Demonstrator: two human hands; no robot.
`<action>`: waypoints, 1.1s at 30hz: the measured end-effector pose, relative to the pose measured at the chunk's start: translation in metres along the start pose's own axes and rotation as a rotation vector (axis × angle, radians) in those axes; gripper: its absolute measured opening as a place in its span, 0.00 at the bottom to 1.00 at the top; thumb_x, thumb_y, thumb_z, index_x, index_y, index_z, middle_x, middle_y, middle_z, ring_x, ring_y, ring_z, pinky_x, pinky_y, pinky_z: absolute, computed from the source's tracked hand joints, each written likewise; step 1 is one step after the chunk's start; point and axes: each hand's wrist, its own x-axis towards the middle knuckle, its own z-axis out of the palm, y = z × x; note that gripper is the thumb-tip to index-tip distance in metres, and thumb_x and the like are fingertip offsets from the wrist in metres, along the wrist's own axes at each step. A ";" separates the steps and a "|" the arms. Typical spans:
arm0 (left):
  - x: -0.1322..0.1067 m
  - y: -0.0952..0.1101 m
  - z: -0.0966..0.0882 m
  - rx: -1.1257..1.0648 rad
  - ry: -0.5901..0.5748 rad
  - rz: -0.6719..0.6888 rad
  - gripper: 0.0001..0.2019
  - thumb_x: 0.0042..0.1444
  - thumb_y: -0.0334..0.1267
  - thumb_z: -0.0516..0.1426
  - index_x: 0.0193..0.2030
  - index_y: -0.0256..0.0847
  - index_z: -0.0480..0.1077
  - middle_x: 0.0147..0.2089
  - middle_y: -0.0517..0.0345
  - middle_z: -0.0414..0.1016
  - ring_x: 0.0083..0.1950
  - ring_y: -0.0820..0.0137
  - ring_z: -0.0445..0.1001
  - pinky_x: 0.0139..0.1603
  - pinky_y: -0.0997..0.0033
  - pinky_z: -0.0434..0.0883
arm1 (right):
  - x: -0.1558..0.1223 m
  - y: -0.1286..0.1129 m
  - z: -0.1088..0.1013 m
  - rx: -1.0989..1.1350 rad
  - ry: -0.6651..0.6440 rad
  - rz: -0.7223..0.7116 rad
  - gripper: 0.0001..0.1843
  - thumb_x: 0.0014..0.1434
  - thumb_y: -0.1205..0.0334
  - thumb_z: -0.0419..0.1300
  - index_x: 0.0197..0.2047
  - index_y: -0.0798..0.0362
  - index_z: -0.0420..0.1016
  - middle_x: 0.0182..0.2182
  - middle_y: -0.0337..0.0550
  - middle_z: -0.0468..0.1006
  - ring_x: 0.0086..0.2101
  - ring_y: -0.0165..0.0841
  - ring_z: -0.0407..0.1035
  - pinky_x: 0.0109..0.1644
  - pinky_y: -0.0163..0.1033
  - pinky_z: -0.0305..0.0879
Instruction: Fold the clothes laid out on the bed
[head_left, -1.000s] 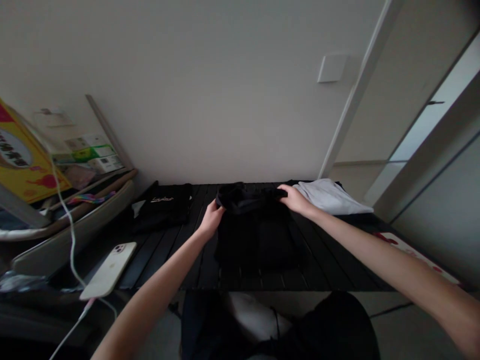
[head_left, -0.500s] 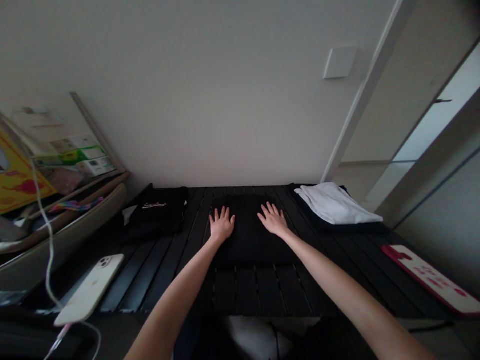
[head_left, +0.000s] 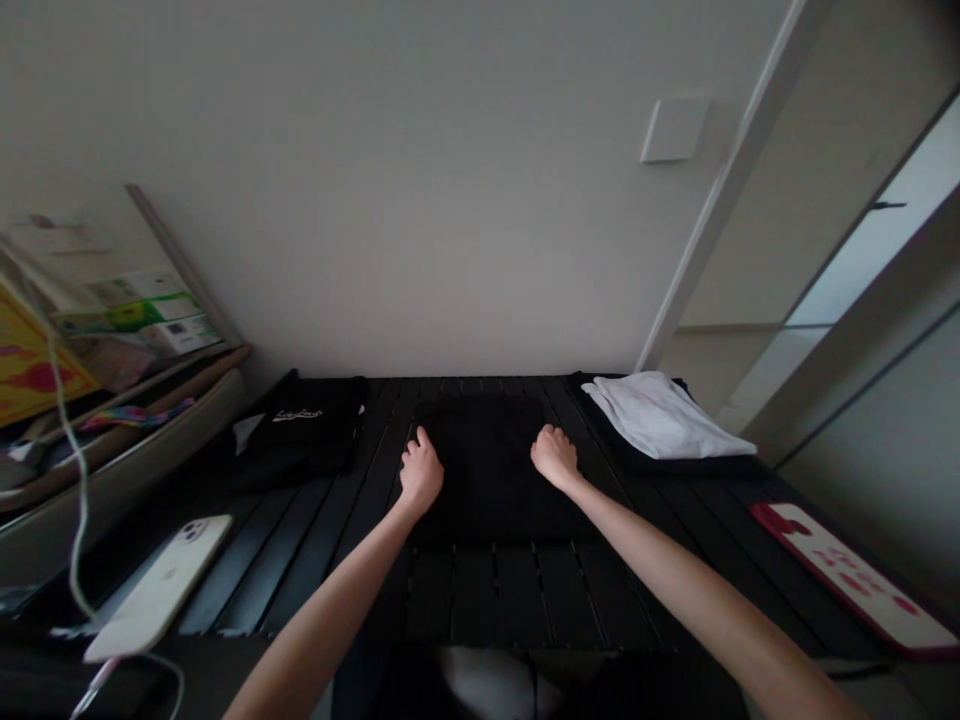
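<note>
A black folded cloth (head_left: 487,480), probably a garment, lies flat in the middle of the slatted black table (head_left: 495,600). At its left edge my left hand (head_left: 422,474) is closed, fingers curled over the side of the cloth. My right hand (head_left: 556,458) is closed in the same way at the right edge. The fingertips of both hands are tucked out of sight. Dark cloth against dark slats makes its outline hard to follow.
On the left lie black folded clothing with white lettering (head_left: 300,425) and a white phone (head_left: 161,585) on a cable. A white folded cloth (head_left: 667,415) rests on dark fabric at right, near a red-edged white case (head_left: 855,570). The wall (head_left: 450,200) stands behind.
Both hands were flat with fingers spread on the black cloth. They have since moved slightly outward to its side edges and curled closed. The view has shifted a little.
</note>
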 end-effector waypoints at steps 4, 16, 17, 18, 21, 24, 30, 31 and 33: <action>0.007 0.002 -0.005 -0.254 -0.041 -0.004 0.36 0.51 0.22 0.50 0.68 0.27 0.45 0.57 0.31 0.68 0.58 0.56 0.70 0.54 0.64 0.67 | 0.004 0.003 -0.015 0.027 -0.038 -0.027 0.16 0.63 0.65 0.50 0.54 0.58 0.65 0.44 0.58 0.76 0.42 0.41 0.74 0.41 0.42 0.66; -0.003 0.149 0.007 -1.084 -0.164 0.156 0.48 0.47 0.29 0.62 0.71 0.45 0.39 0.52 0.45 0.74 0.50 0.60 0.75 0.53 0.61 0.69 | 0.058 0.083 -0.135 -0.208 0.333 -0.112 0.18 0.60 0.74 0.45 0.47 0.62 0.72 0.39 0.61 0.77 0.40 0.45 0.73 0.48 0.50 0.59; -0.003 0.171 0.010 -1.151 -0.189 0.183 0.49 0.48 0.30 0.63 0.71 0.46 0.38 0.53 0.45 0.73 0.51 0.61 0.75 0.54 0.60 0.68 | 0.065 0.093 -0.145 -0.235 0.387 -0.080 0.18 0.60 0.74 0.43 0.45 0.62 0.72 0.38 0.61 0.77 0.39 0.45 0.73 0.49 0.52 0.57; -0.002 0.194 0.012 -1.215 -0.206 0.215 0.50 0.48 0.31 0.63 0.72 0.47 0.37 0.54 0.45 0.72 0.52 0.62 0.74 0.56 0.60 0.68 | 0.072 0.103 -0.155 -0.252 0.448 -0.045 0.19 0.61 0.74 0.42 0.45 0.63 0.73 0.37 0.62 0.77 0.39 0.45 0.73 0.50 0.53 0.56; 0.000 0.250 0.017 -1.414 -0.320 0.350 0.54 0.49 0.32 0.63 0.72 0.47 0.28 0.61 0.40 0.65 0.57 0.60 0.71 0.59 0.57 0.65 | 0.088 0.127 -0.175 -0.246 0.649 0.055 0.22 0.63 0.74 0.39 0.47 0.67 0.72 0.42 0.69 0.75 0.47 0.50 0.68 0.52 0.58 0.53; 0.002 0.271 0.017 -1.404 -0.390 0.535 0.56 0.50 0.33 0.62 0.71 0.45 0.21 0.69 0.36 0.52 0.66 0.57 0.60 0.62 0.55 0.61 | 0.090 0.135 -0.172 -0.210 0.763 0.035 0.22 0.63 0.72 0.43 0.57 0.70 0.64 0.57 0.77 0.63 0.59 0.56 0.54 0.55 0.63 0.48; 0.014 0.199 0.018 -0.675 -0.169 0.418 0.40 0.51 0.31 0.56 0.70 0.47 0.46 0.73 0.46 0.45 0.72 0.49 0.42 0.64 0.38 0.50 | 0.052 0.086 -0.091 -0.194 0.463 -0.370 0.27 0.64 0.58 0.48 0.63 0.63 0.61 0.68 0.62 0.49 0.66 0.50 0.37 0.64 0.59 0.39; 0.018 0.178 0.019 -0.570 -0.142 0.369 0.38 0.52 0.31 0.55 0.69 0.47 0.48 0.73 0.47 0.45 0.72 0.48 0.41 0.64 0.37 0.50 | 0.043 0.074 -0.073 -0.177 0.400 -0.416 0.28 0.64 0.55 0.47 0.63 0.61 0.61 0.68 0.59 0.48 0.67 0.48 0.37 0.65 0.57 0.39; 0.027 0.133 0.021 -0.377 -0.064 0.290 0.34 0.53 0.30 0.53 0.67 0.45 0.52 0.73 0.47 0.44 0.72 0.51 0.39 0.64 0.39 0.50 | 0.027 0.055 -0.037 -0.124 0.274 -0.478 0.30 0.66 0.50 0.44 0.65 0.57 0.60 0.69 0.54 0.45 0.67 0.44 0.36 0.66 0.54 0.38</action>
